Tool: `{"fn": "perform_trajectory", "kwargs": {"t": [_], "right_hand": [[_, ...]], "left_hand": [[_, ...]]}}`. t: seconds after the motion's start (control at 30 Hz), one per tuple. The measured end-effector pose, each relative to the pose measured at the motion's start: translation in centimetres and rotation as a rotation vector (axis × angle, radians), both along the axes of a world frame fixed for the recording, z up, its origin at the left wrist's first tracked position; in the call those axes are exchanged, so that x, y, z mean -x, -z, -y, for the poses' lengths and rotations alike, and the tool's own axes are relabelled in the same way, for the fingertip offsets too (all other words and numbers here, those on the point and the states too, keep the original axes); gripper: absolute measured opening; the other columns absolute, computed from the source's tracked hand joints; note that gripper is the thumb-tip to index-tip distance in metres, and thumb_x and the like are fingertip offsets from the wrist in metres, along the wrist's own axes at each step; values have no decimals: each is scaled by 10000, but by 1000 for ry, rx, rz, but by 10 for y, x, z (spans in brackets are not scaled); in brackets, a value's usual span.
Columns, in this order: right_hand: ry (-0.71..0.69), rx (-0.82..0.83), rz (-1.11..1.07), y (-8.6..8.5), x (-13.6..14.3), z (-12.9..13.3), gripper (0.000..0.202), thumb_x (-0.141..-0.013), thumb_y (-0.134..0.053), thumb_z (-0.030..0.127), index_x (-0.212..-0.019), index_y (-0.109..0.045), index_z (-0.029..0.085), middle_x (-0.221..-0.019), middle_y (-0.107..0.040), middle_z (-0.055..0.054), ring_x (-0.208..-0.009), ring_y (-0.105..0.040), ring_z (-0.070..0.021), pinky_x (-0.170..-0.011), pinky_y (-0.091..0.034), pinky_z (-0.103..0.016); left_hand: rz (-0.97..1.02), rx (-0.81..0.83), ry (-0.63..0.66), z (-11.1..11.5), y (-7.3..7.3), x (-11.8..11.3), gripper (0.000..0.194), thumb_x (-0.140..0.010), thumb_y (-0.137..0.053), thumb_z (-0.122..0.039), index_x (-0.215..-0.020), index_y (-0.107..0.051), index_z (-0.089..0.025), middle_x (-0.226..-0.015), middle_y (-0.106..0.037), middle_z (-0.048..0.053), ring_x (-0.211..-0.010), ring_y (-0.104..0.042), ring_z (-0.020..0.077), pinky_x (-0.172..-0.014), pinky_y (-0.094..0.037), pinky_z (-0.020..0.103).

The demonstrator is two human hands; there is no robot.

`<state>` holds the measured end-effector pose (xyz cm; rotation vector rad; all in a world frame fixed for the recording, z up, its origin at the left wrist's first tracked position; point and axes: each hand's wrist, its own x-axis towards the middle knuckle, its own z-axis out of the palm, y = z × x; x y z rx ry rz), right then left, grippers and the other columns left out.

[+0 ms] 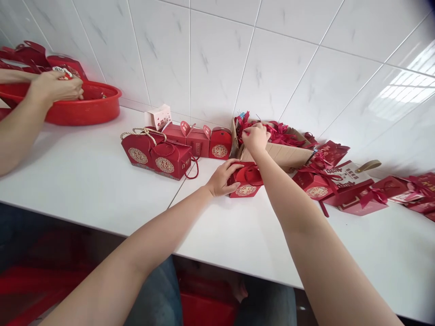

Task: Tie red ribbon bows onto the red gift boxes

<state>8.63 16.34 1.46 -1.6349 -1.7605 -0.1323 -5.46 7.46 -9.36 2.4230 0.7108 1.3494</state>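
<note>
My left hand grips the left side of a small red gift box with a round gold emblem and a red cord on top. The box stands upright on the white table. Beyond it, my right hand reaches over the near left edge of an open cardboard box. Dark red ribbons fill that carton in a loose heap. The fingers of my right hand are pinched together on a red ribbon, its far end lost in the heap. My right forearm partly covers the gift box.
Red gift boxes with rope handles stand left of centre, with more red boxes behind. Boxes with tied ribbons line the right. At far left, another person's hand is over a red plastic basin. A tiled wall backs the table.
</note>
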Motion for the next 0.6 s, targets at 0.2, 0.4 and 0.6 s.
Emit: {"fn": "perform_trajectory", "kwargs": {"t": [0.2, 0.4, 0.6], "right_hand": [[79, 9, -328, -15, -33, -22, 448, -926, -321, 265, -1214, -619, 96, -1042, -682, -150, -933, -631, -234, -831, -487, -401], [188, 103, -321, -19, -66, -20, 710, -861, -409, 149, -1519, -145, 130, -1355, -542, -193, -1186, -551, -243, -971, -413, -391], [305, 316, -80, -13, -91, 1, 279, -757, -651, 339, -925, -688, 119, -1009, -680, -196, -1082, -560, -378, -984, -296, -592]], "left_hand": [[8, -8, -15, 0, 2, -1, 550, -777, -543, -456, -1252, -512, -180, -1318, -454, 181, -1181, -524, 326, -1023, -416, 483], [4, -40, -24, -1, 2, -1, 543, -781, -534, -471, -1239, -505, -180, -1292, -469, 171, -1182, -527, 318, -1019, -427, 488], [-1, -50, -26, 0, 1, -2, 530, -784, -531, -448, -1236, -505, -173, -1294, -468, 169, -1186, -522, 307, -1023, -432, 479]]}}
